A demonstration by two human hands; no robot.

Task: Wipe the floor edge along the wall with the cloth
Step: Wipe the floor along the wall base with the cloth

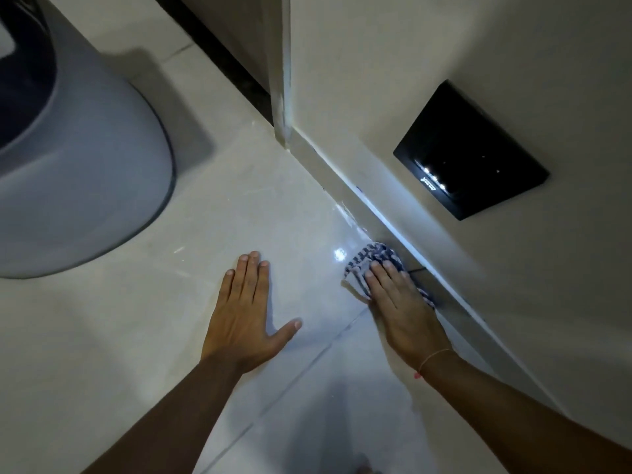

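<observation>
A blue-and-white patterned cloth (372, 260) lies flat on the glossy pale floor tiles, right against the skirting (345, 179) at the foot of the cream wall. My right hand (400, 309) presses down on the cloth with fingers extended; most of the cloth is hidden beneath the palm. My left hand (244, 313) rests flat on the bare tile to the left, fingers together and thumb spread, holding nothing.
A large grey rounded appliance or bin (78, 159) stands on the floor at the left. A black glossy panel (472, 152) is set into the wall above the skirting. A wall corner (282, 97) juts out further along, with a dark strip behind it.
</observation>
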